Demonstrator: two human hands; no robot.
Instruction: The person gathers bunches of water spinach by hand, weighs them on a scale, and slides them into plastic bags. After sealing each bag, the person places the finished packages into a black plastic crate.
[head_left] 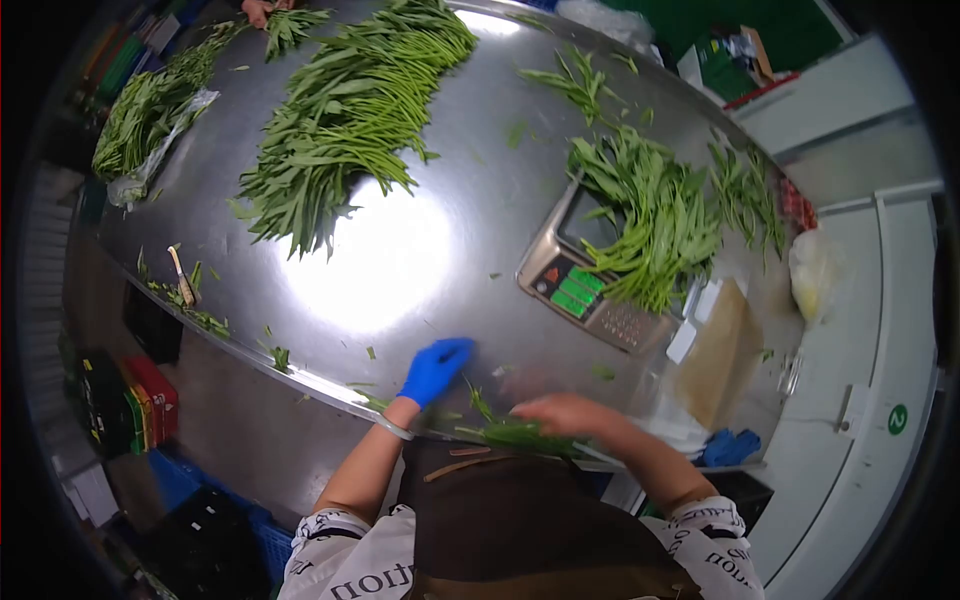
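Note:
My left hand (437, 370), in a blue glove, is above the front edge of the metal table (480, 250), its fingers close together; I cannot make out anything in them. My right hand (555, 412) is bare and blurred, beside a smeared green bunch (520, 435) at the table edge; its grip is unclear. Loose leaf bits and a green sprig (480, 400) lie between the hands. Ahead to the right, leafy greens (655, 215) rest on a scale (590, 290) with a green display. A large row of greens (360, 110) lies further back.
More greens (150, 110) lie on plastic at the far left, near a co-worker's hand (257, 10). A knife (181, 275) is at the left edge. A blue glove (731, 448) lies at the right front corner, near a brown sheet (718, 355).

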